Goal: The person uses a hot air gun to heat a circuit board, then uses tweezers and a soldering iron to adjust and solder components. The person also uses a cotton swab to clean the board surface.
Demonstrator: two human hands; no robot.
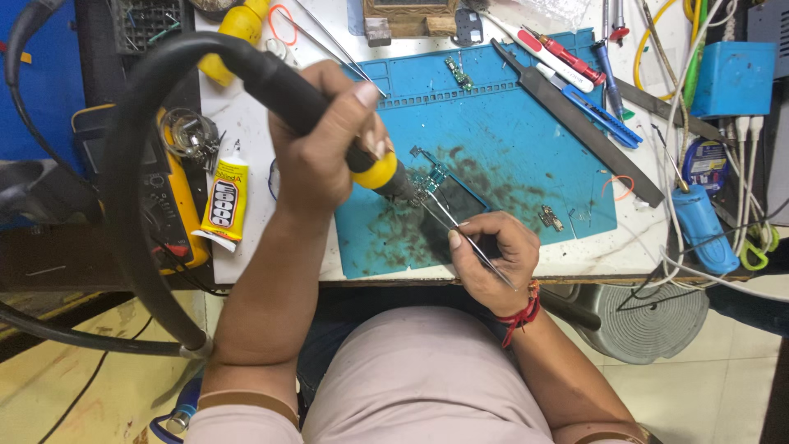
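Cluttered around a stained blue mat (526, 164), the bench showed soldering under way: left hand (325, 140) clenched a hot-air wand (271, 78), right hand (489, 255) pinched tweezers (460, 234) onto the small circuit board (429, 185) between them, likely needing steady lifting.

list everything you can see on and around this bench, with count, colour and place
work mat: 1, blue, stained dark, centre of bench
small circuit board: 1, green, on mat at the tool tips
spare board piece: 1, green, top of mat
hot-air handle: 1, black with yellow collar, thick black hose looping left
tweezers: 1, metal, tips at the board
glue tube: 1, yellow and black, left of mat
multimeter: 1, yellow and black, far left
flat file: 1, dark, lying diagonally on the mat's right side
blue box: 1, top right
cables: several, white and black, right edge
left hand: grips the hot-air handle
right hand: holds the tweezers, red thread at wrist
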